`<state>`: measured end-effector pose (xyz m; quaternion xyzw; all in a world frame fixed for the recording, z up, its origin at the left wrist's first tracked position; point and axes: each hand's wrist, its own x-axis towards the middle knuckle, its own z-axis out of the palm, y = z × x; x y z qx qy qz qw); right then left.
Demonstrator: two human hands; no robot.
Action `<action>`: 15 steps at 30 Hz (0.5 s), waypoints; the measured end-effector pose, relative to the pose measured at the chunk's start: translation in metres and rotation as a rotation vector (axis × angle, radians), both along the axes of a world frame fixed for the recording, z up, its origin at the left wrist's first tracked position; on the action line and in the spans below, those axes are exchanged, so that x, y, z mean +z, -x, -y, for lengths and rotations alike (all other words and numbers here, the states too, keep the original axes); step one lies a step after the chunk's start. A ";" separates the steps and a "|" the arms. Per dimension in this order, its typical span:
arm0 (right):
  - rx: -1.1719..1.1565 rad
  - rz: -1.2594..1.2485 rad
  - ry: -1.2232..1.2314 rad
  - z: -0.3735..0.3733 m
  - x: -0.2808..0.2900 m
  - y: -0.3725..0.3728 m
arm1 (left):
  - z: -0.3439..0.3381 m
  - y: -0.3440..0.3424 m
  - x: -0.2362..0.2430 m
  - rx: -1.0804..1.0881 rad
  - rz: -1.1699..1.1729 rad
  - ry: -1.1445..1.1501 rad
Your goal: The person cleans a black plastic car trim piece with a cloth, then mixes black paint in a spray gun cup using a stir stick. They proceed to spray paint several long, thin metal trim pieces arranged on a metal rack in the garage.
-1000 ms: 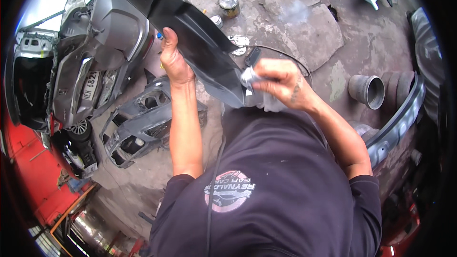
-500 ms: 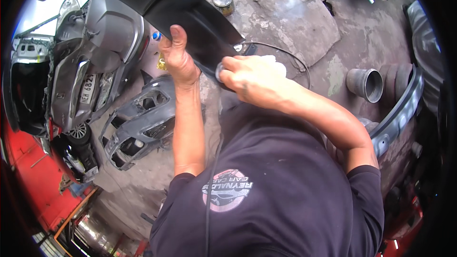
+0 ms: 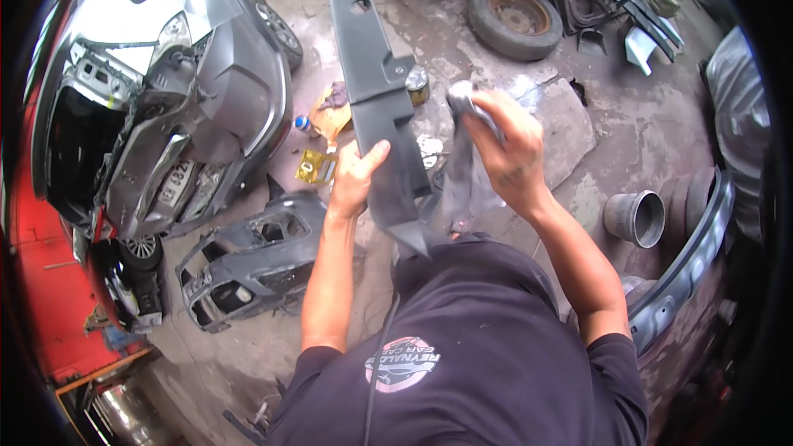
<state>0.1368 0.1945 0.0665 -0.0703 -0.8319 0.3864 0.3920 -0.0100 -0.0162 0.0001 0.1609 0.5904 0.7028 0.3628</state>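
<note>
Left of the panel (image 3: 373, 87) I see a wrecked car (image 3: 235, 74) and, below it, a bumper (image 3: 260, 260) on the floor (image 3: 562, 103). The left hand (image 3: 355, 180) grips the panel's left edge, thumb across its face. Just right of the panel, the right hand (image 3: 512, 136) pinches what looks like a blurred rag (image 3: 468, 169); farther right lies a wheel (image 3: 516, 16).

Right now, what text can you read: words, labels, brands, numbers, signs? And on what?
Locations only; I don't transcribe lettering or numbers.
Round emblem on dark shirt: lettering, partly legible.
White plate on crumpled grey car bodywork: letters and digits.
Yellow packet: print too small.
Right hand: dark marks, too blurred.
Long dark panel: none I can make out.
</note>
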 end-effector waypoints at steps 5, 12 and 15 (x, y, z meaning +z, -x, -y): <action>0.216 0.022 -0.419 -0.032 -0.012 0.063 | 0.006 -0.011 0.016 -0.309 -0.277 0.091; 0.335 0.081 -0.610 0.003 -0.015 0.050 | 0.028 -0.012 0.031 -0.443 -0.257 0.208; 0.364 0.190 -0.537 0.007 -0.027 0.050 | 0.037 -0.011 0.023 -0.483 -0.193 0.238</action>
